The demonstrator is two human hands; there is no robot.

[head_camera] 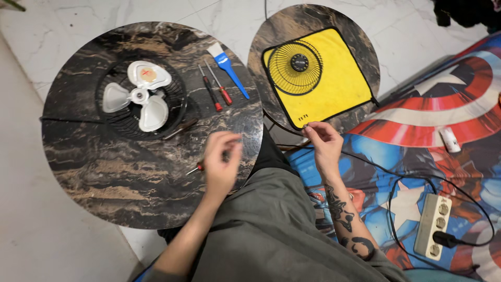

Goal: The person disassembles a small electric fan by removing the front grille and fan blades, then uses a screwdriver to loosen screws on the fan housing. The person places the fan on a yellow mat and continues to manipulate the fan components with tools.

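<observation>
Dark marbled tabletop (104,177) is carrying a red-handled screwdriver (197,168), gripped by the closed left hand (221,159), its shaft pointing left toward the white fan blades (140,96); the right hand (323,142) is pinching something tiny beside the yellow cloth (339,78).

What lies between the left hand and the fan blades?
Only bare tabletop and a thin dark tool by the grille rim; the left hand, on a screwdriver, has an otherwise open path to the blades.
</observation>
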